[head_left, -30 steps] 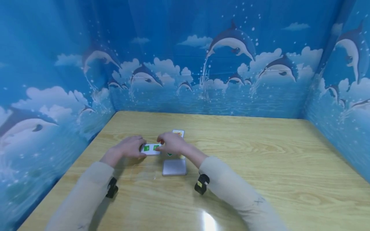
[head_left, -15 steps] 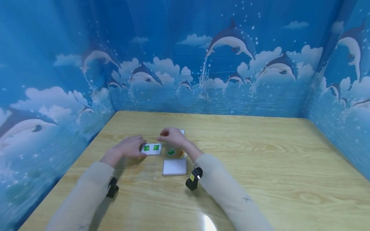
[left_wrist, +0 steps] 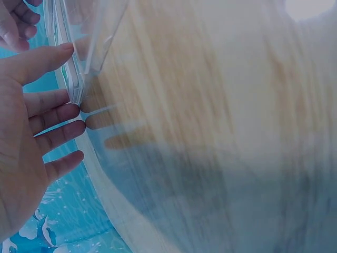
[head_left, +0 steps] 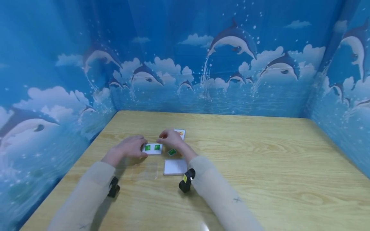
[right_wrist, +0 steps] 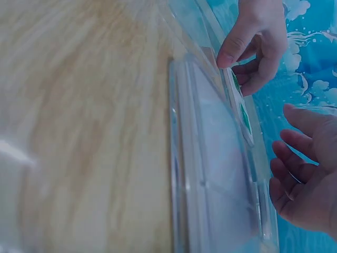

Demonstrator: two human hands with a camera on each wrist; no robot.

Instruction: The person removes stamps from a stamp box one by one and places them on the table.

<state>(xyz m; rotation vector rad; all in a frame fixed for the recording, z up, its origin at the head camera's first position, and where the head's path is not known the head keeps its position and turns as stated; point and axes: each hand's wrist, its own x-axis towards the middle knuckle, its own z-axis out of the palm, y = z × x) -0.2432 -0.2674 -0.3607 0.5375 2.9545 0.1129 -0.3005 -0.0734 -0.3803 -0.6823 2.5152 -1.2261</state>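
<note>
A white oblong card [head_left: 152, 149] with two green pictures lies on the table. My left hand [head_left: 131, 147] holds it at its left end, thumb on the near edge and fingers on the far edge. In the right wrist view the left hand [right_wrist: 261, 50] pinches the same card [right_wrist: 239, 105]. My right hand [head_left: 170, 139] hovers just right of the card, fingers loosely curled. The right wrist view shows this hand [right_wrist: 310, 161] with its thumb apart from the fingers and nothing between them. Below it lies a small green tile [head_left: 171, 152].
A white card with an orange picture [head_left: 180, 132] lies behind the right hand, partly hidden. Nearer stands a flat whitish case [head_left: 175, 167], with a transparent lid or tray [head_left: 144, 171] to its left. Dolphin-print curtains [head_left: 185, 64] enclose the wooden table [head_left: 260, 160].
My right hand has drawn back from the white card's right end and the forearm has swung left, uncovering the green tile. The left hand keeps its hold.
</note>
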